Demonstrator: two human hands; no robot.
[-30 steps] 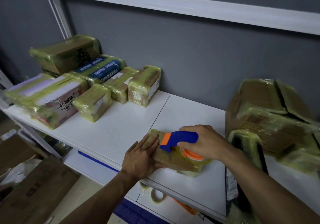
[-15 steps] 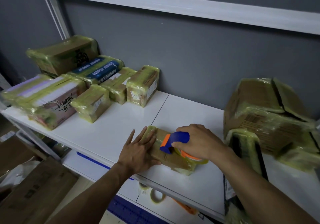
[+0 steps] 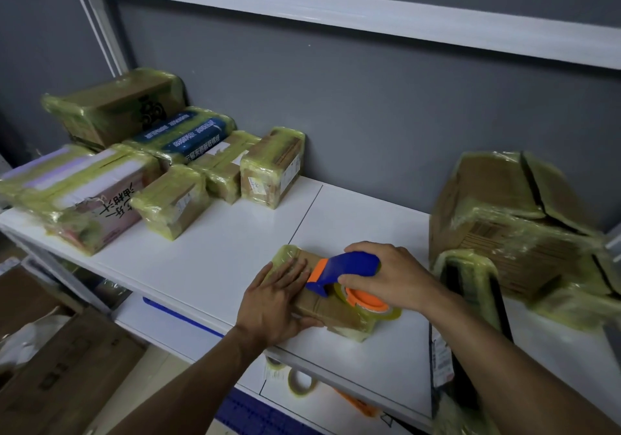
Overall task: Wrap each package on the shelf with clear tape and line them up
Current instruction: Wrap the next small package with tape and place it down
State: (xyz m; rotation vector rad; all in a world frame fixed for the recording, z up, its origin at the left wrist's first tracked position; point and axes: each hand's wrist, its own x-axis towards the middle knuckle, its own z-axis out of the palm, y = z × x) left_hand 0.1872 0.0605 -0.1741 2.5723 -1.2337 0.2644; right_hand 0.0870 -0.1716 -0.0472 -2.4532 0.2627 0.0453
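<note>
Head view: small brown package (image 3: 336, 313) lying near the front edge of the white shelf (image 3: 208, 266), pinned under the left hand (image 3: 275, 303), fingers straight and flat on its taped end. Right hand (image 3: 393, 276) curled round the blue-and-orange tape dispenser (image 3: 346, 266), resting on the package's top. Wrapped packages (image 3: 181, 199) grouped at back left; larger wrapped boxes (image 3: 504, 226) well apart at right.
</note>
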